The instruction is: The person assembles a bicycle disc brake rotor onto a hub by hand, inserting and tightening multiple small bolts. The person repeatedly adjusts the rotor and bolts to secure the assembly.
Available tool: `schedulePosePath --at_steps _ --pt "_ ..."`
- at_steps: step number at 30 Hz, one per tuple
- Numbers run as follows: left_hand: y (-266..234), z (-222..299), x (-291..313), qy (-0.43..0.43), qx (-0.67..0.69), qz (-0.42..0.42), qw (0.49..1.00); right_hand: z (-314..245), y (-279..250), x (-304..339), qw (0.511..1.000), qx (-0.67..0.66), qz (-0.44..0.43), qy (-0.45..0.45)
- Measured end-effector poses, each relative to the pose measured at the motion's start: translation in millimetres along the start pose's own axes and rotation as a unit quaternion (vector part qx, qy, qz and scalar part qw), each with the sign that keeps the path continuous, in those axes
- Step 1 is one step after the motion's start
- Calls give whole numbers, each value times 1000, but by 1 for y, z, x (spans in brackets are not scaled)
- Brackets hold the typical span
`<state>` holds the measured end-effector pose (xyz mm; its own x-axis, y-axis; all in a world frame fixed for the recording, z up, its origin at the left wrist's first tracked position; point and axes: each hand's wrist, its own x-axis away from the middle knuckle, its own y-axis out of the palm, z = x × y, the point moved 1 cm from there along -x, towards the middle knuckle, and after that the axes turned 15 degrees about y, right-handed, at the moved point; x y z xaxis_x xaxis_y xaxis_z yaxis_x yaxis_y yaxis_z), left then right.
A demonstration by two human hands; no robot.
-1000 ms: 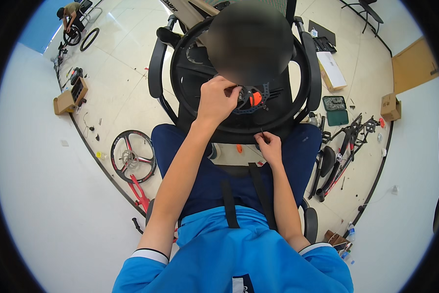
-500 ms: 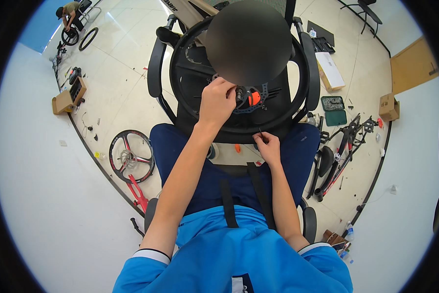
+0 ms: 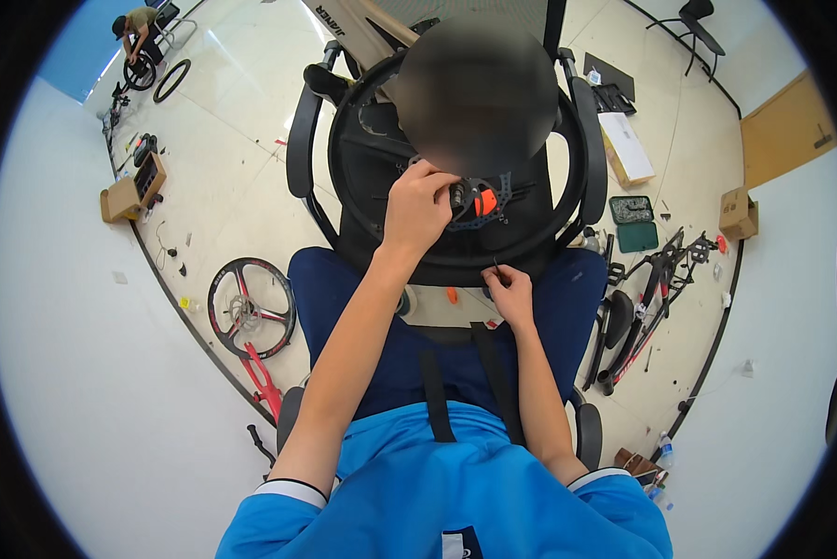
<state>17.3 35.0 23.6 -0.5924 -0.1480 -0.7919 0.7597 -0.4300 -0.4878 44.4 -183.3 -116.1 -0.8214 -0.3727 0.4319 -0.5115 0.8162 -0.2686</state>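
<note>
A black bicycle wheel [image 3: 341, 191] lies flat on a black office chair seat in front of me. Near its middle is a dark toothed disc [image 3: 479, 222] with an orange piece [image 3: 485, 202] on it. My left hand [image 3: 418, 210] reaches to the hub, its thumb and fingers closed at the disc's left side; what they pinch is hidden. At the seat's front edge my right hand [image 3: 509, 293] is closed in a pinch on a small thin dark piece [image 3: 496, 265], too small to name. A dark round blur covers the wheel's upper part.
On the left floor are a red-and-black wheel [image 3: 251, 307], a red fork [image 3: 264, 380] and an open cardboard box [image 3: 134, 189]. To the right lie a bike frame [image 3: 656, 298], a green case [image 3: 635, 224] and a carton [image 3: 739, 214]. Another person [image 3: 141, 35] handles a wheel at far left.
The view has shifted slightly, so the chair and wheel appear a little lower. Both hands stay in nearly the same places with their fingers still pinched.
</note>
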Motion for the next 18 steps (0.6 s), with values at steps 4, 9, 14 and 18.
schedulePosePath --at_steps 4,9,14,18 --pt "-4 6 2 -151 55 29 987 -7 -5 1 996 -77 -46 17" --pt "-1 7 5 -142 43 14 989 -78 -18 33 980 -160 -114 29" --pt "-1 3 7 -28 5 36 999 -139 -24 31 968 -213 -71 -108" --pt "-3 6 3 -132 62 35 989 -169 -31 18 978 -128 2 -167"
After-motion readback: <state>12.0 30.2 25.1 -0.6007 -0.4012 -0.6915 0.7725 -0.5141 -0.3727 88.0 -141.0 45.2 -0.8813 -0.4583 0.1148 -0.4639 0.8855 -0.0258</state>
